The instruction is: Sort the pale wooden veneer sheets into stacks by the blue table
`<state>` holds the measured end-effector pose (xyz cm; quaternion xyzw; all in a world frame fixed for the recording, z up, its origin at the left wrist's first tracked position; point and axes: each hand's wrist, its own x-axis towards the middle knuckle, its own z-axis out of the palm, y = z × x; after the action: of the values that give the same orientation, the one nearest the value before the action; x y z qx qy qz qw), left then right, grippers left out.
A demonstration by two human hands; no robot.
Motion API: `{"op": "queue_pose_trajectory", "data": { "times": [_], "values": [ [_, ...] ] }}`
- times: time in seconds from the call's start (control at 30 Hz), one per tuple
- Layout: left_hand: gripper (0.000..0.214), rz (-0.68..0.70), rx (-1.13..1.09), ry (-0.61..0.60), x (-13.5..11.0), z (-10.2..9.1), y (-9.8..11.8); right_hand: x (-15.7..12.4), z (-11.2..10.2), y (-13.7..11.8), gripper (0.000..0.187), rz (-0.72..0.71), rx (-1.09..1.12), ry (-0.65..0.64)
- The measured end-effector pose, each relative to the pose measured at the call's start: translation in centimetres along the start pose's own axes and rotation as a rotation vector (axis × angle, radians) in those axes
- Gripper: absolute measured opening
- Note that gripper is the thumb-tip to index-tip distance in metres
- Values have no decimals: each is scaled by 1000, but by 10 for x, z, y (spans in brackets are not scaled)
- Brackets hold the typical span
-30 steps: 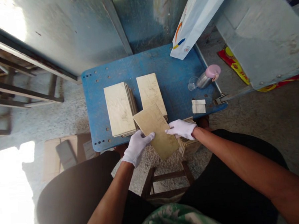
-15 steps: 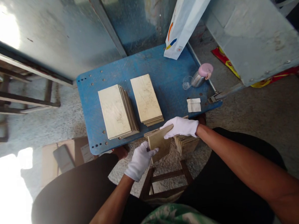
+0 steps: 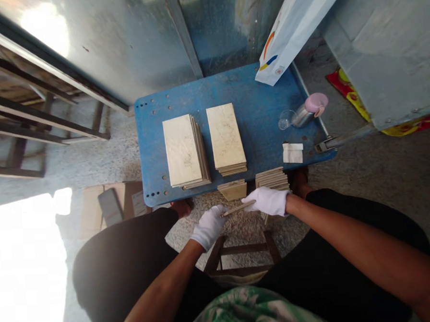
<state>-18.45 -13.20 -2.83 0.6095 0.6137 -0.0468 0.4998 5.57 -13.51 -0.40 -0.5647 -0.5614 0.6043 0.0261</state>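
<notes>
The camera on the person's head looks forward and down, past the left hand (image 3: 208, 227) and right hand (image 3: 267, 201), close over the blue table (image 3: 263, 115).

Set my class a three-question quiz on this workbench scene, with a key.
1. What do the left hand and right hand hold between them?
2. True or false: the glass is on the blue table beside the pink-capped bottle.
3. How many tile stacks are on the table? A one, B two, C four.

Key: 1. A tile, seen edge-on. 2. True. 3. B.
</notes>
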Motion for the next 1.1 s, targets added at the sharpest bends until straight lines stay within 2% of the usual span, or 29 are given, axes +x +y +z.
{"op": "queue_pose_trajectory", "data": {
  "times": [0.03, 0.13, 0.3, 0.37, 0.47, 0.57, 0.8, 0.97, 1.1],
  "values": [
    [3, 1, 20, -9, -1, 2, 0, 2, 6, 4, 26, 3, -3, 20],
    [18, 11, 67, -42, -1, 6, 5, 10, 16, 15, 31, 40, -80, 56],
    [48, 25, 261, -38, 8, 1, 31, 23, 12, 24, 38, 135, -247, 67],
    [48, 68, 396, -39, 14, -2, 42, 29, 9, 26, 44, 166, -274, 71],
    [35, 126, 491, -68, 26, -3, 51, 36, 9, 26, 46, 198, -307, 62],
    [26, 138, 499, -89, 34, -4, 47, 44, 11, 25, 42, 220, -335, 47],
    [29, 114, 511, -74, 44, -2, 22, 52, 7, 7, 35, 299, -389, 65],
    [31, 99, 500, -76, 50, 2, 14, 47, -6, -3, 37, 380, -425, 102],
    [32, 98, 458, -82, 53, 1, 12, 41, -22, -14, 35, 367, -437, 156]
  ]
}}
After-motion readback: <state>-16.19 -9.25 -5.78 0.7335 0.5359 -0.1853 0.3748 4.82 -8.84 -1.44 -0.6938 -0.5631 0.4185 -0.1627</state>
